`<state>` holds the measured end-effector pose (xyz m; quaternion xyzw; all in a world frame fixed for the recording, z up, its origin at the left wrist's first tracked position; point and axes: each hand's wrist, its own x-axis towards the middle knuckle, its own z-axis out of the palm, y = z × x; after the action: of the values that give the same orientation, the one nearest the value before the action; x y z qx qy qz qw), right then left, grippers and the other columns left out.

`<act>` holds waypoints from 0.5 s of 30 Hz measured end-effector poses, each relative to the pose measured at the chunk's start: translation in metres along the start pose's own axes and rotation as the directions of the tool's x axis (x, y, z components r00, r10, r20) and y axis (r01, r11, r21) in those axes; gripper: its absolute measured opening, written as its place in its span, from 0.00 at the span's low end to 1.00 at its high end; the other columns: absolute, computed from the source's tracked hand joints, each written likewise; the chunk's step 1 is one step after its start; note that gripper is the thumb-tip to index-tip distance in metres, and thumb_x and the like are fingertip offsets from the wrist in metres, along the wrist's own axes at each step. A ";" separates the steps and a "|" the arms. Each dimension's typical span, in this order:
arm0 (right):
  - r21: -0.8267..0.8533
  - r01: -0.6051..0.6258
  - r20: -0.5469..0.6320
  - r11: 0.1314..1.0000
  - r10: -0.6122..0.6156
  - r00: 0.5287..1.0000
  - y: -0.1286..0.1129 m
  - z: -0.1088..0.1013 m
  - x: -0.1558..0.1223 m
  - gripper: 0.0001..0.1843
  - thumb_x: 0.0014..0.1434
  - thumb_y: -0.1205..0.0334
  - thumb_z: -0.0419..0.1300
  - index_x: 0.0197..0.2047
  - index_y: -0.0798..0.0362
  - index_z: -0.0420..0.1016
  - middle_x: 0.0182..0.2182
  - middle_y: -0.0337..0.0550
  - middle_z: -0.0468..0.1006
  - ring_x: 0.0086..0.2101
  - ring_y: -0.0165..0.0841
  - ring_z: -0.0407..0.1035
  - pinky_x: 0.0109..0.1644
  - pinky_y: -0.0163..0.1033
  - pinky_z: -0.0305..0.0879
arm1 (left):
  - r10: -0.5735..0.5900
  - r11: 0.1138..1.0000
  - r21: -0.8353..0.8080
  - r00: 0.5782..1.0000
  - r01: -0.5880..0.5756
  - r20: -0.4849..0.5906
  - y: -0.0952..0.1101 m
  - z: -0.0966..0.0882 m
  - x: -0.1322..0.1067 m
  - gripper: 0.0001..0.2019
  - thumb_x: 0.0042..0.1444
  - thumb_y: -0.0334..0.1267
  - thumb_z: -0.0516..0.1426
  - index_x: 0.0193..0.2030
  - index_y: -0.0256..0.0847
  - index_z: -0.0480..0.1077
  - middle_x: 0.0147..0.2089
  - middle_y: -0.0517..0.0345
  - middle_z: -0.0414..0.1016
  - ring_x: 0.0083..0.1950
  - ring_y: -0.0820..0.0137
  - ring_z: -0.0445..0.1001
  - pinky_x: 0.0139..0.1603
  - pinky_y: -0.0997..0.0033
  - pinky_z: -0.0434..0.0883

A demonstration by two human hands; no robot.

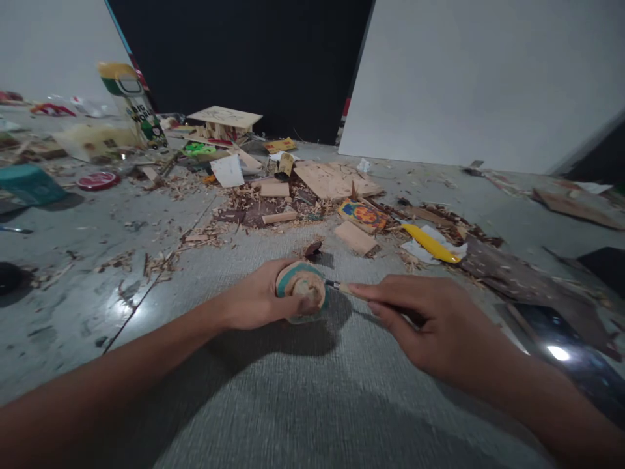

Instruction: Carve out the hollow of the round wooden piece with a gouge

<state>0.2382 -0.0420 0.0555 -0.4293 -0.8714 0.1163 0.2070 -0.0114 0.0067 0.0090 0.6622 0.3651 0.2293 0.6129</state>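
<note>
My left hand (258, 296) is closed round a small round piece (305, 268) with a teal band and a pale, rough, wood-like middle; its thumb lies over the front face. From the right, my right hand (420, 312) grips a slim brush-like tool (356, 290) with a pale handle and a dark metal end. The tool's tip is at the right rim of the round piece, and whether it touches I cannot tell. A dark brown chip (313, 248) lies on the floor just beyond the piece.
Wood shavings and offcuts (356, 238) spread beyond my hands, with a yellow cutter (430, 243) to the right. A dark phone (571, 355) lies near my right forearm. At left are a teal container (29, 185), a red lid (98, 181) and a "Big World" bottle (134, 107).
</note>
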 end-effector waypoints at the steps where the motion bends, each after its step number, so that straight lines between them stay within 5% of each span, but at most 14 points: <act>1: -0.011 0.005 0.001 1.000 -0.005 1.000 0.000 0.002 -0.001 0.20 0.64 0.70 0.54 0.54 0.47 0.81 0.33 0.39 0.84 0.27 0.29 0.73 0.30 0.35 0.66 | 0.007 1.000 0.023 1.000 -0.007 0.003 -0.001 0.000 0.000 0.16 0.51 0.42 0.63 0.43 0.37 0.67 0.33 0.60 0.70 0.28 0.74 0.67 0.23 0.76 0.71; 8: -0.149 0.032 -0.041 0.988 -0.038 0.998 -0.006 0.018 -0.009 0.24 0.65 0.74 0.49 0.60 0.54 0.76 0.33 0.45 0.80 0.29 0.34 0.74 0.32 0.40 0.70 | 0.092 0.994 0.051 0.995 -0.093 0.027 -0.007 0.000 0.001 0.15 0.58 0.48 0.59 0.39 0.36 0.68 0.29 0.60 0.69 0.25 0.76 0.65 0.23 0.79 0.66; 15: -0.171 0.096 0.010 0.981 -0.095 0.995 0.001 0.026 -0.012 0.28 0.61 0.76 0.49 0.61 0.55 0.74 0.33 0.47 0.80 0.29 0.33 0.73 0.33 0.37 0.72 | 0.089 0.992 0.087 0.996 -0.090 0.010 -0.004 0.004 0.001 0.10 0.57 0.43 0.58 0.37 0.37 0.67 0.28 0.62 0.66 0.27 0.76 0.63 0.25 0.78 0.63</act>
<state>0.2330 -0.0518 0.0287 -0.4031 -0.8979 0.0315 0.1739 -0.0087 0.0050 0.0039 0.7047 0.3428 0.2383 0.5736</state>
